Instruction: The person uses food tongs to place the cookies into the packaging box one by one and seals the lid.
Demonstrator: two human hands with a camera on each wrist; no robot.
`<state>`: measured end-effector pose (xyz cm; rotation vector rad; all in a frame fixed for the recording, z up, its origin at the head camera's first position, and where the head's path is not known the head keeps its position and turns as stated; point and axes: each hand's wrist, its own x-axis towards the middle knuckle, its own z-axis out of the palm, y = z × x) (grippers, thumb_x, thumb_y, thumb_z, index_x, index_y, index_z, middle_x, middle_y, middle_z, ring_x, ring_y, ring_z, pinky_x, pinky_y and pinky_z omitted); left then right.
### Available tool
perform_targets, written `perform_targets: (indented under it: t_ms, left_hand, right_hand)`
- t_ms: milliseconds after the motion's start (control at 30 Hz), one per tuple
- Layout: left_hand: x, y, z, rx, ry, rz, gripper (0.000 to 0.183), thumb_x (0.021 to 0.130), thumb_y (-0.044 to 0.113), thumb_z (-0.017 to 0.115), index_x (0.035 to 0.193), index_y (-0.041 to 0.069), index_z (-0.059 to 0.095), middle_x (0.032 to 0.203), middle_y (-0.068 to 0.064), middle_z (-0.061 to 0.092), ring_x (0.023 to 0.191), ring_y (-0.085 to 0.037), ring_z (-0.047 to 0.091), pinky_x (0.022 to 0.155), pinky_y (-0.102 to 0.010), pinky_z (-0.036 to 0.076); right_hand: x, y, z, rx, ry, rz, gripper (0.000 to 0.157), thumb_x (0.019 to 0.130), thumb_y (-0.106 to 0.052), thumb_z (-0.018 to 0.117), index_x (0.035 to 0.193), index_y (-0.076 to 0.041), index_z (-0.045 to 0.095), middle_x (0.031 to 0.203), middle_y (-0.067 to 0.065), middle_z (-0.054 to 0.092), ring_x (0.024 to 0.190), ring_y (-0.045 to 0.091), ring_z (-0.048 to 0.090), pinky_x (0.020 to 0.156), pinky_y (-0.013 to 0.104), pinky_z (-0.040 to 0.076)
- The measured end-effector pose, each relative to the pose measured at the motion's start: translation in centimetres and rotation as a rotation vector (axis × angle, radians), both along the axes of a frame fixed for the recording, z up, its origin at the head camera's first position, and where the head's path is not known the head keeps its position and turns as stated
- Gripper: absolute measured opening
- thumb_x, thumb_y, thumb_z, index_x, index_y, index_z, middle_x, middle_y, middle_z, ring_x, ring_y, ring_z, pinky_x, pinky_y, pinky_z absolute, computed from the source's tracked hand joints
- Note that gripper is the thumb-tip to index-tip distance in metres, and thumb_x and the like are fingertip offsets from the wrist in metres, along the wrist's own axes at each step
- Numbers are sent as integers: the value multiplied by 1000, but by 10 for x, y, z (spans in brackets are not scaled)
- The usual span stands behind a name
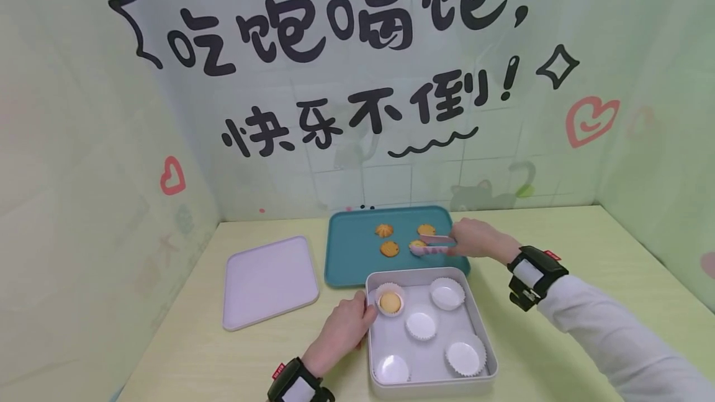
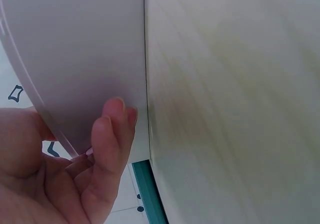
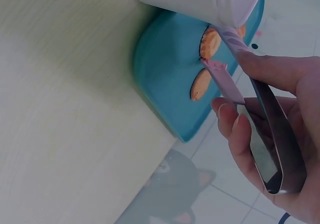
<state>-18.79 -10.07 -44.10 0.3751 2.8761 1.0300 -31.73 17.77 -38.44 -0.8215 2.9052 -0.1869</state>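
Note:
My right hand [image 1: 477, 239] holds metal tongs [image 3: 280, 149] with pink tips, its thumb on one arm and fingers on the other. In the head view the parted tips reach over the teal tray [image 1: 352, 265], at the nearer right cookie [image 1: 417, 244]; whether they touch it I cannot tell. Another cookie [image 1: 426, 229] lies just behind. My left hand [image 1: 347, 321] grips the left wall of a white square box [image 1: 432, 383], thumb at the rim, fingers along the outside. Inside the box, one paper cup [image 1: 390, 287] contains a round cookie [image 1: 390, 303].
Several other white paper cups, such as the middle one [image 1: 421, 326], sit in the box. Two more cookies [image 1: 389, 249] lie on the left of the teal tray. A pale lilac tray [image 1: 270, 284] lies at the left. A printed wall covering [image 1: 357, 185] stands behind the table.

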Motion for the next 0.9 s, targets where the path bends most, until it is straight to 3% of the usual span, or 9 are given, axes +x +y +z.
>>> perform_targets:
  t_ms: [267, 533, 733, 900]
  left_hand:
    - [0, 2, -4, -23, -2, 4, 16, 91, 18, 45, 81, 6, 47, 51, -1, 44, 35, -11, 43, 38, -23, 32]
    - [-1, 2, -2, -138, 115, 37, 19, 88, 19, 49, 73, 8, 46, 55, 1, 39, 46, -11, 38, 40, -23, 26]
    - [-1, 4, 1, -177, 171, 48, 20, 87, 17, 52, 70, 8, 46, 55, 1, 37, 46, -11, 37, 40, -23, 25]
    - [-1, 5, 0, -198, 188, 64, 22, 86, 17, 53, 67, 9, 46, 54, 1, 37, 45, -11, 37, 39, -23, 26]
  right_hand:
    - [6, 3, 0, -6, 35, -7, 37, 83, -27, 65, 56, -12, 44, 55, -5, 26, 49, 9, 30, 47, 23, 23]
    - [17, 18, 17, -6, 183, 52, 27, 84, -28, 64, 64, -10, 55, 54, -5, 37, 50, 9, 36, 47, 24, 29]
    - [53, 30, 45, -45, 276, 100, 24, 81, -26, 68, 68, -11, 55, 52, -6, 37, 48, 7, 34, 46, 24, 31]
    - [88, 42, 50, -70, 284, 122, 16, 78, -22, 72, 78, -10, 61, 57, -9, 44, 49, 4, 37, 45, 22, 35]
